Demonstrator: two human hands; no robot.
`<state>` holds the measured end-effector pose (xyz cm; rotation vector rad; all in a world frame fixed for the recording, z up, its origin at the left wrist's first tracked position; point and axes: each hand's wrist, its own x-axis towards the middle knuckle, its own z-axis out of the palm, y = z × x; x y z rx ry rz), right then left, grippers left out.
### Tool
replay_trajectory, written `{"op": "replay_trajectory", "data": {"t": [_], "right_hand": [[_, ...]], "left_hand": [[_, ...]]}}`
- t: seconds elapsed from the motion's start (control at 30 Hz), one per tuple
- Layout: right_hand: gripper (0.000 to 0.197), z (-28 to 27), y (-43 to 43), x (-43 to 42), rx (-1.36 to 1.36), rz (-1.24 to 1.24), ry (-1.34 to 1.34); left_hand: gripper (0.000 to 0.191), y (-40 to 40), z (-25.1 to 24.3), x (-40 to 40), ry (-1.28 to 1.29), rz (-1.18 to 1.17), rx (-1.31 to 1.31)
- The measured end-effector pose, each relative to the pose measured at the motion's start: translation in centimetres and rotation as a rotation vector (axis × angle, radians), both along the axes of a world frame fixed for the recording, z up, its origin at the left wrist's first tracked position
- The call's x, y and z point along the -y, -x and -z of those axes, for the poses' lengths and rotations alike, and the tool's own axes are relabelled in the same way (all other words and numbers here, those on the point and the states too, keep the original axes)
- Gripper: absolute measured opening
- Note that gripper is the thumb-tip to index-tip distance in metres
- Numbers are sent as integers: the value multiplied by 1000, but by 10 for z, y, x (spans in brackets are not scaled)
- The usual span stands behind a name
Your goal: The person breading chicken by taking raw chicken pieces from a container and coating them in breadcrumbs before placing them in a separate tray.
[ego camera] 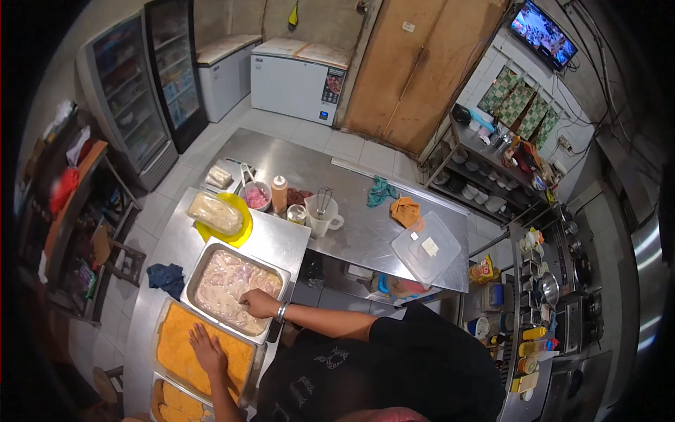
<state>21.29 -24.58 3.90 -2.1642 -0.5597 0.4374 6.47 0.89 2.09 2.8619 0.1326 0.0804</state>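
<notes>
My left hand (208, 348) lies flat, palm down, on orange crumbs (176, 337) that fill a rectangular metal tray. My right hand (261, 304), with a silvery band at the wrist, is over the near side of a deep steel pan (287, 279). Its fingers are curled at the surface of raw meat pieces in a pale, creamy liquid (224, 282); whether they grip a piece cannot be told. The pan stands beside the crumb tray. Another metal container with orange crumbs (179, 403) sits at the bottom edge, partly cut off.
A dark blue cloth (165, 279) lies left of the pan. Beyond are a wrapped pale block (216, 212) on a yellow plate, a bowl of pink food (256, 197), a sauce bottle (279, 194), a pitcher with a whisk (321, 213) and a clear plastic lid (427, 248).
</notes>
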Motion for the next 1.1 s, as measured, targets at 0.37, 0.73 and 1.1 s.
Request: {"op": "replay_trajectory", "data": {"t": [0.37,0.73,1.1], "right_hand": [[32,-3,1,-3,4,-33,-2],[33,9,5,-9,0,-33,60],[30,13,13,-5,-7,-17,50]], "left_hand": [[59,15,-3,1,-109,-221,-117],[58,17,0,7,-113,-298,-131],[58,-3,1,26,-140,-354,-82]]}}
